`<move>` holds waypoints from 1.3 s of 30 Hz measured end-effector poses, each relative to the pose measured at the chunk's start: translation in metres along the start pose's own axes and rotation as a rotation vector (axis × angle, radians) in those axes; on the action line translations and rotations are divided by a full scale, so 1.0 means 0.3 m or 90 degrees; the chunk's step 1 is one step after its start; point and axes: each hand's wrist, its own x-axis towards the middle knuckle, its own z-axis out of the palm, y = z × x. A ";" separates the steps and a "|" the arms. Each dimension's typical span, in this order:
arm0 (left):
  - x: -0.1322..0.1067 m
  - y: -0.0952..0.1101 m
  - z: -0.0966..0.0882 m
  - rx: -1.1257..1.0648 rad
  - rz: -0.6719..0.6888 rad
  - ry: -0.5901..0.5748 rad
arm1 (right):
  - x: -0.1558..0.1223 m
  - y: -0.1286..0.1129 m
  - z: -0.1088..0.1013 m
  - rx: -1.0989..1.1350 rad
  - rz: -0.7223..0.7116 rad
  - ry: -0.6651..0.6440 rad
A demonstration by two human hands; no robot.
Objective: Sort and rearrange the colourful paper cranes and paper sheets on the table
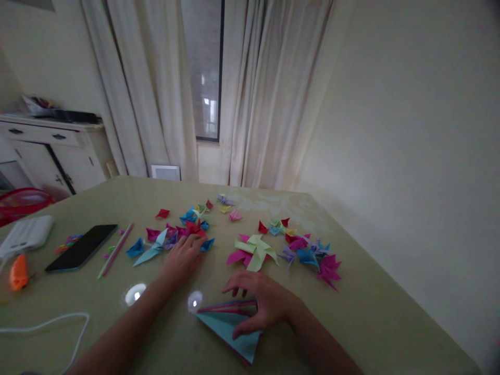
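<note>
My left hand (185, 255) reaches palm down, fingers stretched out, to a cluster of small origami pieces. A red folded paper (194, 228) lies at its fingertips; whether they touch it I cannot tell. Beside that hand are a light blue pointed origami (153, 249) and a purple one (171, 240). My right hand (262, 298) curves over a light blue folded paper (226, 327) with pink layers at its edge. Its thumb and fingers stand apart around the paper without closing on it. Beyond the right hand sits a pale green and magenta paper pinwheel (255, 252).
More origami (312, 252) lies at right and at the back. On the left are a black phone (84, 247), pink and green straws (117, 250), an orange cutter-like object (18, 273), a white device (27, 234) and a white cable (47, 320). The table's right edge slopes toward me.
</note>
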 end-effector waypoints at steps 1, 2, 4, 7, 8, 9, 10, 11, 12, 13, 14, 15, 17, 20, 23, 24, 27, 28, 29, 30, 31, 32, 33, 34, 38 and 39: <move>0.002 -0.004 0.001 0.004 -0.001 -0.015 | 0.000 0.000 -0.001 0.007 -0.003 0.015; 0.004 -0.005 -0.001 0.000 -0.003 -0.031 | 0.000 0.001 -0.003 0.014 -0.003 0.034; 0.010 0.009 -0.016 -0.026 -0.005 -0.049 | 0.002 0.006 -0.006 0.025 0.008 0.088; 0.012 0.078 -0.055 -0.108 0.025 -0.026 | 0.009 0.020 -0.010 0.015 0.048 0.222; 0.010 0.114 -0.071 -0.144 0.052 -0.024 | 0.012 0.026 -0.010 0.009 0.065 0.273; 0.008 0.153 -0.085 -0.179 0.083 -0.029 | 0.015 0.032 -0.011 -0.001 0.076 0.317; 0.004 0.193 -0.097 -0.213 0.114 -0.043 | 0.017 0.038 -0.011 -0.014 0.082 0.347; 0.001 0.232 -0.106 -0.243 0.138 -0.063 | 0.019 0.045 -0.011 -0.028 0.081 0.361; -0.003 0.267 -0.112 -0.268 0.154 -0.082 | 0.021 0.050 -0.011 -0.042 0.077 0.360; -0.006 0.295 -0.116 -0.289 0.160 -0.094 | 0.022 0.055 -0.012 -0.053 0.069 0.351; -0.008 0.314 -0.117 -0.309 0.161 -0.101 | 0.022 0.058 -0.013 -0.057 0.059 0.340; -0.008 0.324 -0.118 -0.329 0.159 -0.105 | 0.022 0.061 -0.013 -0.055 0.051 0.333; -0.004 0.312 -0.120 -0.365 0.134 -0.107 | 0.023 0.064 -0.014 -0.041 0.046 0.336; 0.011 0.223 -0.134 -0.330 0.008 -0.086 | 0.024 0.070 -0.015 -0.027 0.066 0.370; 0.022 0.095 -0.149 -0.099 -0.111 -0.035 | 0.025 0.079 -0.016 0.017 0.093 0.402; 0.022 0.057 -0.153 -0.010 -0.134 -0.040 | 0.025 0.083 -0.016 0.039 0.101 0.406; 0.015 -0.016 -0.157 0.115 -0.183 -0.128 | 0.025 0.088 -0.018 0.101 0.121 0.410; 0.013 -0.024 -0.158 0.104 -0.196 -0.163 | 0.025 0.089 -0.018 0.112 0.127 0.409; 0.011 -0.026 -0.158 0.081 -0.205 -0.191 | 0.025 0.089 -0.018 0.120 0.130 0.407; 0.011 -0.024 -0.160 0.055 -0.210 -0.211 | 0.025 0.089 -0.018 0.125 0.133 0.404; 0.012 -0.020 -0.161 0.032 -0.212 -0.221 | 0.025 0.089 -0.017 0.129 0.134 0.401; 0.014 -0.015 -0.163 0.016 -0.212 -0.224 | 0.026 0.089 -0.017 0.132 0.133 0.401; 0.016 -0.011 -0.164 0.006 -0.212 -0.221 | 0.026 0.089 -0.016 0.134 0.132 0.400; 0.019 -0.007 -0.166 -0.006 -0.213 -0.213 | 0.027 0.089 -0.014 0.136 0.132 0.400; 0.035 0.023 -0.173 -0.228 -0.212 -0.123 | 0.030 0.089 0.000 0.130 0.157 0.392; 0.040 0.040 -0.176 -0.336 -0.204 -0.095 | 0.031 0.089 0.004 0.130 0.164 0.391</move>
